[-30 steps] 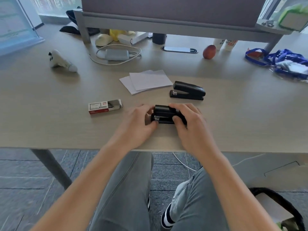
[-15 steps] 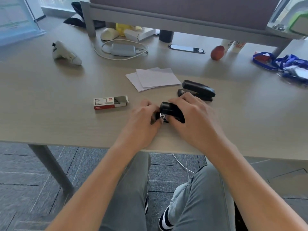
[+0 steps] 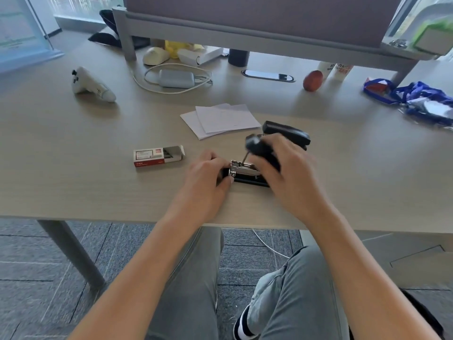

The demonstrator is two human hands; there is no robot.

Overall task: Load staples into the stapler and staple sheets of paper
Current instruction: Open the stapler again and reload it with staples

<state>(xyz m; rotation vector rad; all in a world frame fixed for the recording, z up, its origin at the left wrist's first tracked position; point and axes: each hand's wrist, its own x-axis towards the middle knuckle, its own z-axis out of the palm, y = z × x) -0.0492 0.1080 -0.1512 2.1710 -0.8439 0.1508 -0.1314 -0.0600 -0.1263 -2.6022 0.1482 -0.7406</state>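
1. Stapler is lying near the front edge of the desk, lid swung up, metal channel showing.
2. Left hand is pinching its front end; right hand is curling round the raised lid.
3. Staple box is sitting open to the left, paper sheets behind, a second stapler just beyond the right hand.
4. Long axis is running left-right, front end pointing left.

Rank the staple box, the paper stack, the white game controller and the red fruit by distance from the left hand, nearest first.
From the left hand:
1. Staple box, just to its left.
2. Paper stack, beyond it.
3. White game controller, far left.
4. Red fruit, back right.
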